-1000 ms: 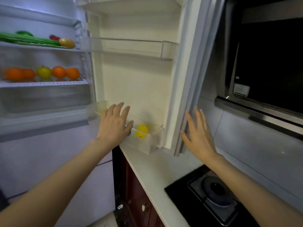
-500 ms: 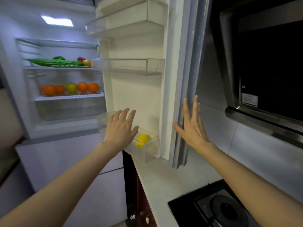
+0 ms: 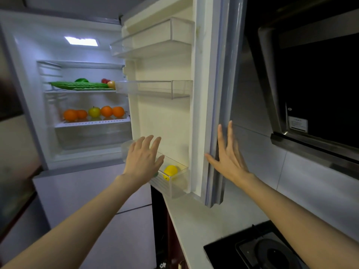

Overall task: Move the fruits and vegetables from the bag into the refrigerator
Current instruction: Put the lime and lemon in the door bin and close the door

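Note:
The refrigerator stands open, its door (image 3: 211, 94) swung out to the right. My left hand (image 3: 142, 159) is spread flat in front of the lowest door bin (image 3: 171, 183), which holds a yellow lemon (image 3: 170, 170). My right hand (image 3: 226, 158) lies flat with straight fingers against the door's outer edge. Inside, long green gourds (image 3: 81, 86), a green pepper, a red fruit and a yellowish fruit lie on the upper shelf. Several oranges (image 3: 106, 111) and a yellow-green apple (image 3: 94, 111) sit on the shelf below. No bag is in view.
A white counter (image 3: 194, 220) runs below the door, with a black gas hob (image 3: 258, 251) at the bottom right. A dark range hood (image 3: 314, 94) hangs at the upper right. Two door bins (image 3: 155, 88) above hold nothing. A clear crisper drawer (image 3: 93, 134) sits under the fruit shelf.
The view has tilted up and pulled back, so more of the refrigerator's top and light shows. Both hands kept their flat poses near the door; the right hand rose along the door edge.

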Demonstrator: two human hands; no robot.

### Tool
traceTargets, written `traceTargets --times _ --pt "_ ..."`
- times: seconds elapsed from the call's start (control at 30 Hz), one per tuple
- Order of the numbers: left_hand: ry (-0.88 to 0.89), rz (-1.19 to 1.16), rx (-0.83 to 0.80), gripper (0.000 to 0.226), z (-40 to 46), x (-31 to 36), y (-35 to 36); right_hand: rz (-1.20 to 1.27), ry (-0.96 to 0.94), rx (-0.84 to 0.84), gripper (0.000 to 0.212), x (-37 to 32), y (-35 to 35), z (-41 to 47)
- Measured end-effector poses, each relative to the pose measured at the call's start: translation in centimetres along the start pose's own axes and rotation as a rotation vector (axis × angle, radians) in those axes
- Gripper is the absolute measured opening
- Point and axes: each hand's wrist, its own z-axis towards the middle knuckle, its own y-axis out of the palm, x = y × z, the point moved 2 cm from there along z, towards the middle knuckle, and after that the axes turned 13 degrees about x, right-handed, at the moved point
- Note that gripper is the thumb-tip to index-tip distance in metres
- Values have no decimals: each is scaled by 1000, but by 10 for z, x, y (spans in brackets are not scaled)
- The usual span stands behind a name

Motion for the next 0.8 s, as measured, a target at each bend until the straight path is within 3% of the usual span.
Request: traceTargets --times 0.4,0.6,0.8 --pt "-40 71 -25 57 -51 -45 -15 19 -218 165 79 -81 8 -42" --pt "-143 147 -72 51 -92 -90 -37 38 -328 192 69 -138 20 -58" --pt "-262 242 -103 61 -128 -148 -61 200 -440 270 66 -202 39 -66"
